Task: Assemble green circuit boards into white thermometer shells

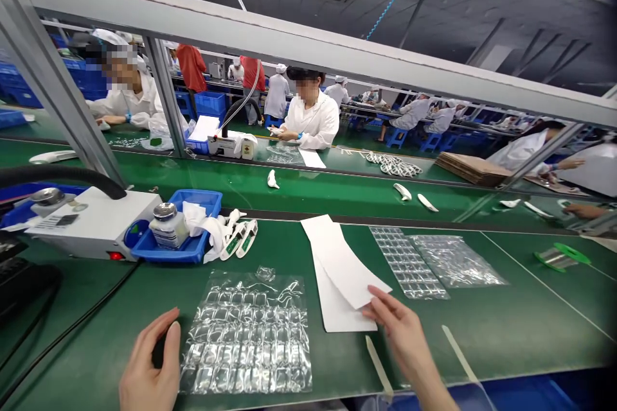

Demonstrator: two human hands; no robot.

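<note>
My right hand (396, 324) pinches the lower right corner of a white paper sheet (354, 263), which is lifted and bent. Beneath it another white sheet (332, 314) lies flat on the green bench. Left of the papers is a clear plastic sheet with a grid of pockets (248, 337), wrinkled and shiny. My left hand (152, 359) rests beside its left edge, thumb and fingers apart, holding nothing. A small crumpled clear piece of plastic (265, 273) sits at the sheet's top edge.
A blue tray (178, 250) holds a pump bottle (168, 226); white device shells (241, 237) lie beside it. A white box unit (96, 218) stands left. Right are more clear plastic sheets (409, 263) and a green wire spool (562, 257). Behind runs a green conveyor belt (328, 189); co-workers sit beyond.
</note>
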